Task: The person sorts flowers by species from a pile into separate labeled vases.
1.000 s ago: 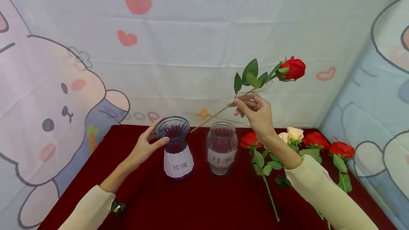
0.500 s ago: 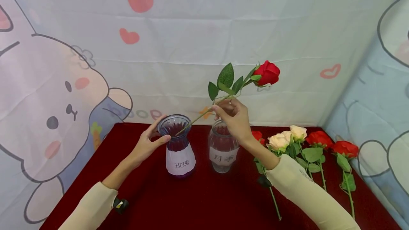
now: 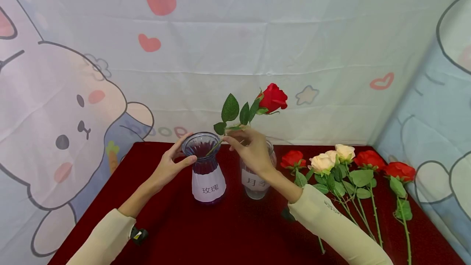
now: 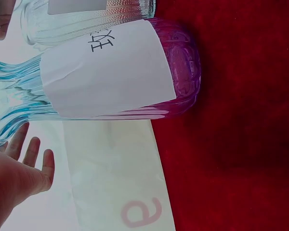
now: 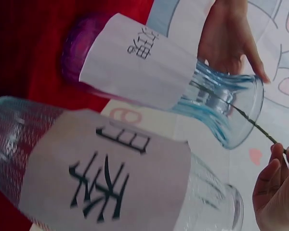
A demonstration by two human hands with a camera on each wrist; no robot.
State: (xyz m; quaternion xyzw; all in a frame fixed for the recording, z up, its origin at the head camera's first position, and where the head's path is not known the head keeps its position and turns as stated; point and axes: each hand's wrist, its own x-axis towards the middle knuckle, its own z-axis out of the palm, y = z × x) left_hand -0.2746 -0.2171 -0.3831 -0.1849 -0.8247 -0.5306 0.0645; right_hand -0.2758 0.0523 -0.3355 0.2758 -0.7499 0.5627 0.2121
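Head view showed the right hand (image 3: 250, 150) pinching a red rose (image 3: 273, 97), stem tip inside the purple-tinted ribbed glass vase (image 3: 204, 162); the left hand (image 3: 170, 167) gripped its neck; five roses (image 3: 344, 162) waited on the bench (image 3: 228, 232).

Glass vases (image 3: 204, 167): 2, on the red table (image 3: 228, 232). Red roses (image 3: 272, 97): 4, one in hand, three lying right of the vases. Cream roses (image 3: 323, 162): 2, beside them.

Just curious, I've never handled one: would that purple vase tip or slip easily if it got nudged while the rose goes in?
Probably steady: the vase has a wide base on red cloth, which should resist sliding. It looks like ribbed glass, so likely heavy and breakable. The left hand grips its neck, perhaps against tipping, as the rose stem enters.
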